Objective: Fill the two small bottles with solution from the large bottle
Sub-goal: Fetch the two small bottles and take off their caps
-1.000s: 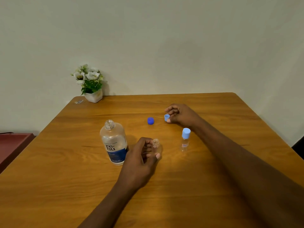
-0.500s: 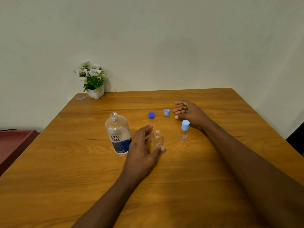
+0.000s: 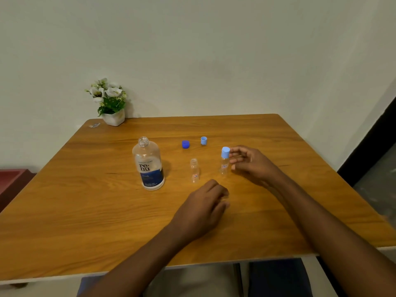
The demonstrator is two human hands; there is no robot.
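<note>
Surface: brown wood-grain table [image 3: 85, 200], off-white wall behind; white-flowered plant in a white pot [image 3: 111, 103] at the far left corner.
Left hand [image 3: 203, 204]: lies on the table just in front of the uncapped small clear bottle [image 3: 194, 170]; fingers loosely curled, holding nothing.
Right hand [image 3: 250, 162]: beside the capped small clear bottle [image 3: 224, 162]; fingers half-curled, tips at its light-blue top. Can't tell whether it grips the bottle.
Bottles: 3, all upright. Two are small; the large clear bottle with blue label [image 3: 149, 166] stands uncapped to their left.
Loose caps: 2, behind the bottles: dark blue cap [image 3: 185, 144], light blue cap [image 3: 203, 140].

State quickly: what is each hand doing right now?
Left hand: open, loosely curled, holding nothing.
Right hand: open beside the capped small bottle, not gripping it.
</note>
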